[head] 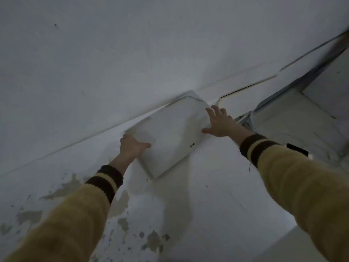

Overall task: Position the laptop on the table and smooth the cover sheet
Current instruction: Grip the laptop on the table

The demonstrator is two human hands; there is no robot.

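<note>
head view | tilted | looks down, close over table (188,205)

Closed white laptop (170,133), left hand (132,146) gripping edge, right hand (221,123) spread beside it

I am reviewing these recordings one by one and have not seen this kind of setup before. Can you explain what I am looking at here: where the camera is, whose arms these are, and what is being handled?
There is no machine here. A person wears one wide-angle camera on the head, looking forward and down, so the two arms in yellow sleeves with dark striped cuffs are that person's own.

The pale slab in the middle is a closed white laptop, lying at an angle on a white cover sheet that is stained and spotted near the bottom left. The left hand grips the laptop's near-left edge, thumb on top. The right hand is spread open at the laptop's far-right edge; whether it presses on it I cannot tell. The picture is dim and blurred. A small dark object lies behind the right sleeve; it is too unclear to name.
</note>
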